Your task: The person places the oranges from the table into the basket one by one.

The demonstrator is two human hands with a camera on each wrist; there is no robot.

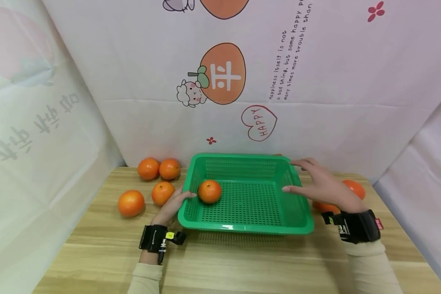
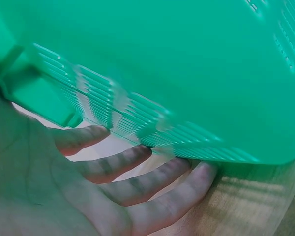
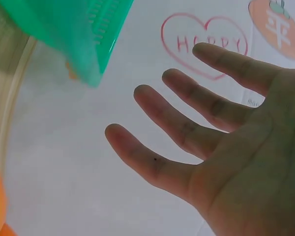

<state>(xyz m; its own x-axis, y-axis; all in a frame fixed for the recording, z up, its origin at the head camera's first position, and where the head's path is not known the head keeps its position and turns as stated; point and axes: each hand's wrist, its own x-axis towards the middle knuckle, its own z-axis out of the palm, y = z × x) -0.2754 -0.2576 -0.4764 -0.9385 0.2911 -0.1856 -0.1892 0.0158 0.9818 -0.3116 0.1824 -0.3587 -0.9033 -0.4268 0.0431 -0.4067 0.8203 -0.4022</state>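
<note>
A green plastic basket [image 1: 242,228] with slotted walls stands at the middle of the wooden table, and one orange [image 1: 210,191] lies inside near its left wall. My left hand [image 1: 173,206] grips the basket's left side, thumb over the rim. In the left wrist view, that hand's fingers [image 2: 162,179] lie along the outer slotted wall. My right hand [image 1: 321,183] hovers at the basket's right rim, fingers spread and nothing held. The right wrist view shows these fingers [image 3: 172,115] apart from the basket [image 3: 71,39].
Several oranges [image 1: 131,203] sit on the table [image 1: 95,245] left of the basket. Two more oranges [image 1: 354,188] lie on the right, partly hidden behind my right hand and wrist. A printed white cloth [image 1: 316,134] hangs along the table's back edge, with more cloth at both sides.
</note>
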